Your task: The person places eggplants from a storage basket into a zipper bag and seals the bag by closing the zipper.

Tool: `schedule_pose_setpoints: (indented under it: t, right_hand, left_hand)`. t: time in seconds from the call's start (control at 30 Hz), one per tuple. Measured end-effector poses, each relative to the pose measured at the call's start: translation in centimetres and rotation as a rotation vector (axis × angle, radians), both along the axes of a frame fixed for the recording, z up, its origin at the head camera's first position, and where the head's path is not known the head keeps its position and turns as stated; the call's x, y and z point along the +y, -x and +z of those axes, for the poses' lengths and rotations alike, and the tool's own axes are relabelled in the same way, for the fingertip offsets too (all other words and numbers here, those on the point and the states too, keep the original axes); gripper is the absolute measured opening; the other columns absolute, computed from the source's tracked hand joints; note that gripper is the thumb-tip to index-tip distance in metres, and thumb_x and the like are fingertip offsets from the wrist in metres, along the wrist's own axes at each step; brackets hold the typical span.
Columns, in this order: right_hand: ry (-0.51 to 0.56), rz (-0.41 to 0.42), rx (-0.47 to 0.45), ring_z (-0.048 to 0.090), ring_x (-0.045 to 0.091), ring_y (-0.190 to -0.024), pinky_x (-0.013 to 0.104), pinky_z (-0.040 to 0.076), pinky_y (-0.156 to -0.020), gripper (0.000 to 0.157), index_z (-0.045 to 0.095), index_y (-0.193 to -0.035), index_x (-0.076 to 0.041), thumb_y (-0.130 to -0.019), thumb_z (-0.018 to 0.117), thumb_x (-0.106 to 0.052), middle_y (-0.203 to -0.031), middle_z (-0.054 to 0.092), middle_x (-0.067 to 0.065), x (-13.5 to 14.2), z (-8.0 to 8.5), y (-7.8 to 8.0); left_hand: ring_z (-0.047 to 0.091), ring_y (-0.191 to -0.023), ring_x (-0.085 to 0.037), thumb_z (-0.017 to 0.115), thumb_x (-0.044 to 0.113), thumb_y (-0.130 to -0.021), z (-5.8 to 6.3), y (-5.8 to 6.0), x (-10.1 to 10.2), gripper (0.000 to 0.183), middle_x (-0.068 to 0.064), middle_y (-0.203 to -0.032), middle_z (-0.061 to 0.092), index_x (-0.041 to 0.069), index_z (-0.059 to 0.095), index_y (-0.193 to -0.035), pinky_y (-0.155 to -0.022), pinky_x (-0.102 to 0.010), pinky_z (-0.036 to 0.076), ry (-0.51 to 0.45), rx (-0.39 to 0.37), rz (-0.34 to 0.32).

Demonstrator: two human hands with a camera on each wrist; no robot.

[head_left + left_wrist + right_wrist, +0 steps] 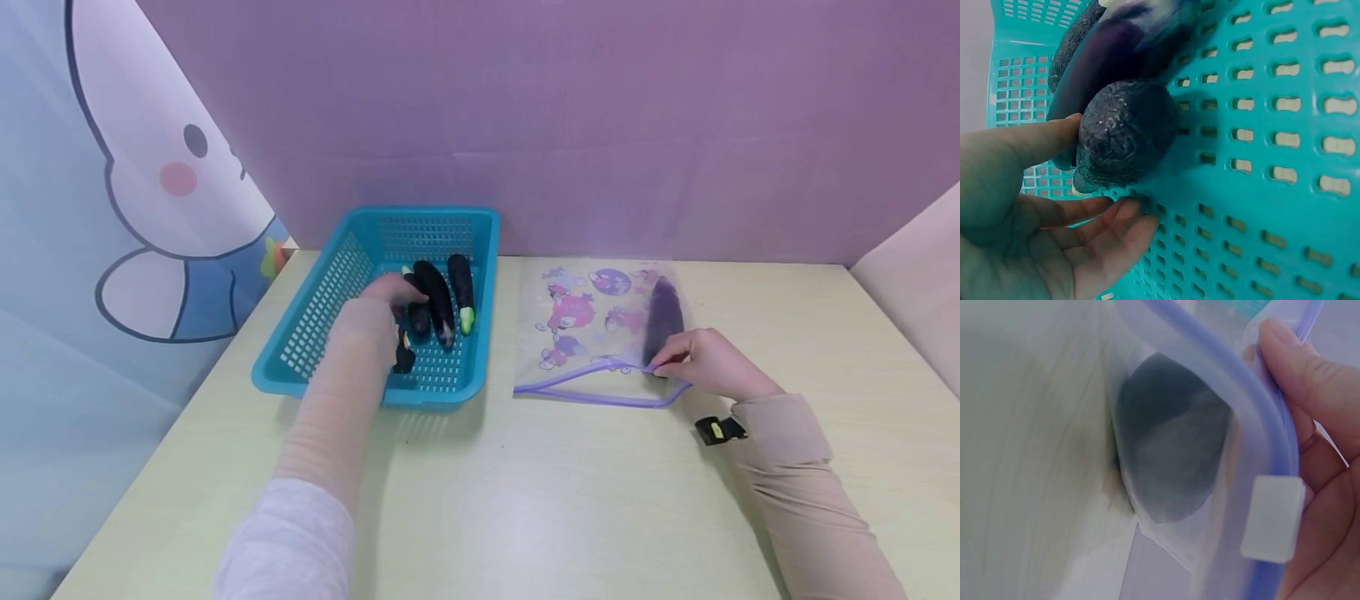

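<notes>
Eggplants point(437, 302) lie in the basket point(491, 321) on the counter point(525, 508), and one more eggplant point(663, 317) is inside the bag point(592, 333), along its right side. The left hand point(393, 289) reaches into the basket; its thumb seems to touch the nearest eggplant point(1125, 134), while the other fingers point(1110, 256) are spread and slightly bent at its other side, not closed round it. The right hand point(701, 362) pinches the bag's purple rim between thumb and fingers, probably to hold the mouth parted. The mouth faces the person, likely for easy access. The head view gives the layout, basket left of bag, but the left hand partly covers the nearest eggplant; the left wrist view shows how loosely the fingers stand about it. Only the right wrist view makes out the white slider point(1274, 519) on the rim.
</notes>
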State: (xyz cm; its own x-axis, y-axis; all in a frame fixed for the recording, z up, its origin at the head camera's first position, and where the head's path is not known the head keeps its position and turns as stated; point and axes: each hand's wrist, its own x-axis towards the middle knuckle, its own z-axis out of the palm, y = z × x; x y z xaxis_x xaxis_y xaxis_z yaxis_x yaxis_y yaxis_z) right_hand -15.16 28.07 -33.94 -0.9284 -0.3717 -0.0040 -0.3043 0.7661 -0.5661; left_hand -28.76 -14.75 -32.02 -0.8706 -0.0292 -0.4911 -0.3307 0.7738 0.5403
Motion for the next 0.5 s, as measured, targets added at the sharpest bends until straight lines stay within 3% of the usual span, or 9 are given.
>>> schedule_pose_setpoints:
  t: [0.5]
  right_hand:
    - [0.0, 0.01, 0.027, 0.053, 0.003, -0.065, 0.02, 0.046, -0.057, 0.009, 0.076, -0.084, -0.005, -0.078, 0.073, 0.001, -0.076, 0.067, -0.001, 0.13, -0.29, 0.19]
  left_hand:
    - [0.053, -0.111, -0.031, 0.062, 0.028, -0.089, -0.1, -0.03, 0.04, 0.045, -0.018, -0.125, 0.057, 0.004, 0.055, -0.127, -0.101, -0.046, 0.042, -0.149, -0.086, 0.124]
